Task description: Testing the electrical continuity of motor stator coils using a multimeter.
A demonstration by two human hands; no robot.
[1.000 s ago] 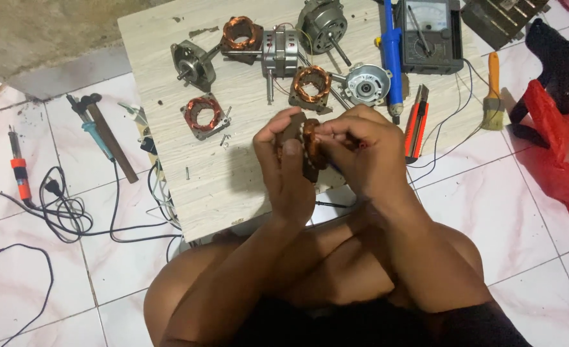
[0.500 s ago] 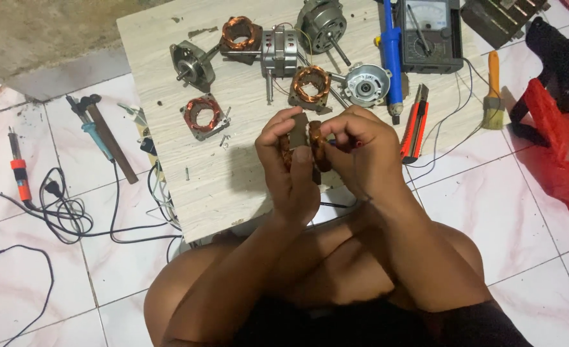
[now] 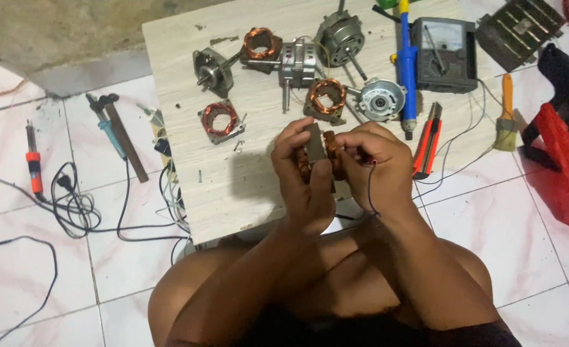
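Left hand [image 3: 305, 173] wrapped around a small motor stator [image 3: 328, 162], thumb and fingers pressed on its steel frame; copper winding shows between the fingers. Right hand [image 3: 376, 168] closed at the stator's right side, fingertips pinching a thin dark wire [image 3: 369, 191] that loops down from the winding past the wrist. Stator is held up between both hands, just above the near half of the bench [image 3: 233, 186], not resting on it.

Progress, judged from the layout: work looks mid-way. Several motors lie stripped on the bench: a red-wound stator [image 3: 221, 120], two more copper-wound stators [image 3: 327, 97] [image 3: 261, 44], a rotor with shaft [image 3: 212, 69], a round end cap [image 3: 381, 99]. So dismantling appears largely done. The held winding still trails a loose lead, and nothing is reassembled.

Also on the bench: analogue meter [image 3: 444, 54], blue tool [image 3: 406, 64], red cutter [image 3: 428, 140]. Soldering iron [image 3: 35, 167] and hammer [image 3: 124, 133] lie on the floor, left.
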